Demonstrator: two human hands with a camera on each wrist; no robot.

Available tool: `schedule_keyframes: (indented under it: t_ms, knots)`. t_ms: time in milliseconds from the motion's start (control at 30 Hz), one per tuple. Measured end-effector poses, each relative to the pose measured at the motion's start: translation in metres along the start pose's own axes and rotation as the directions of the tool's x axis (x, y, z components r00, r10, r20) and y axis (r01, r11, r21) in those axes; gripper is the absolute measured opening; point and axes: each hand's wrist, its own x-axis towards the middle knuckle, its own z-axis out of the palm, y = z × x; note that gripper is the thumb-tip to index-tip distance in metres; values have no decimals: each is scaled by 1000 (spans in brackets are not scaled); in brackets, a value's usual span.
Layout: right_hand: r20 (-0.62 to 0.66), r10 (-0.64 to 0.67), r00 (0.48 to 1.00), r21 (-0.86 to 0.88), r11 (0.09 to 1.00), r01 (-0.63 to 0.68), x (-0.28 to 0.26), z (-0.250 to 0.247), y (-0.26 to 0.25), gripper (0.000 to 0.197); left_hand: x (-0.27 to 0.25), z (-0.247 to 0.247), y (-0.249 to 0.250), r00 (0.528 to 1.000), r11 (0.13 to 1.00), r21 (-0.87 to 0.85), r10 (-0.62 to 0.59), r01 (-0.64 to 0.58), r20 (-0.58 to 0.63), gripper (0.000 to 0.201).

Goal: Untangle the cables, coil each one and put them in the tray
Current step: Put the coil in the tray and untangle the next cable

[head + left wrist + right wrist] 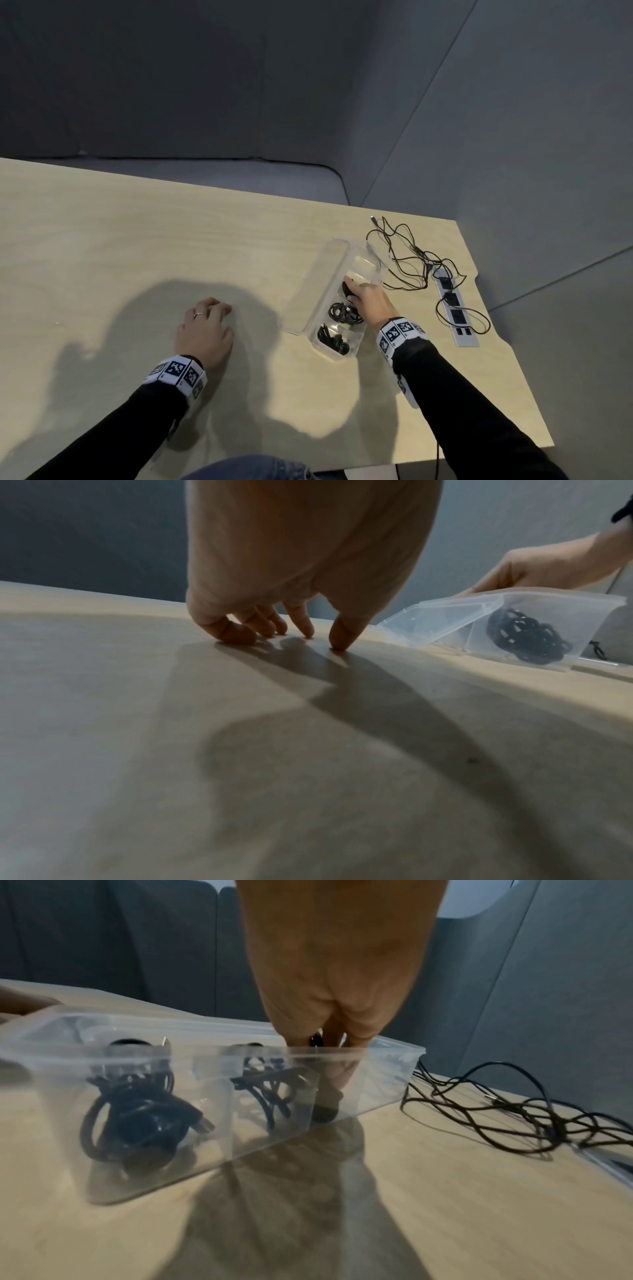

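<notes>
Grey padded booth, pale wood counter. Left hand idle, fingers loosely curled, tips on counter. Right hand lowers a coiled black cable, fingers pinching it, into the clear tray, beside two coiled cables. Tangled cables lie right of tray; next: release, untangle those.

We see black long sleeves running down both forearms, ending just short of the wrists. Each wrist carries a white band printed with square black-and-white coded markers, one at centre right, the other band at lower left. A thin ring sits on the left hand. Bottom centre, we glimpse blue denim.
</notes>
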Motion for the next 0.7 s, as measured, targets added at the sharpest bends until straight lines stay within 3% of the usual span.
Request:
schedule_keyframes:
  t_ms: [133, 300, 500, 600, 700]
  knots:
    - [-8, 23, 1000, 79, 997, -22, 7, -3, -7, 30, -1, 0, 2, 1000, 1000, -6, -13, 13, -19, 41]
    - [-42, 226, 973, 219, 953, -212, 22, -4, -12, 17, -2, 1, 5, 998, 999, -25, -42, 41, -39, 40]
    - [-116, 313, 943, 189, 939, -289, 22, 6, -13, 26, 1, 3, 4, 997, 998, -39, -59, 57, -54, 41]
    - [-102, 346, 933, 247, 917, -314, 24, 11, -3, 20, 1, 5, 2, 997, 998, -37, -56, 53, -60, 41]
    - [-78, 307, 949, 201, 937, -286, 27, 7, 1, 15, 2, 5, 3, 996, 997, -22, -71, 70, -56, 41]
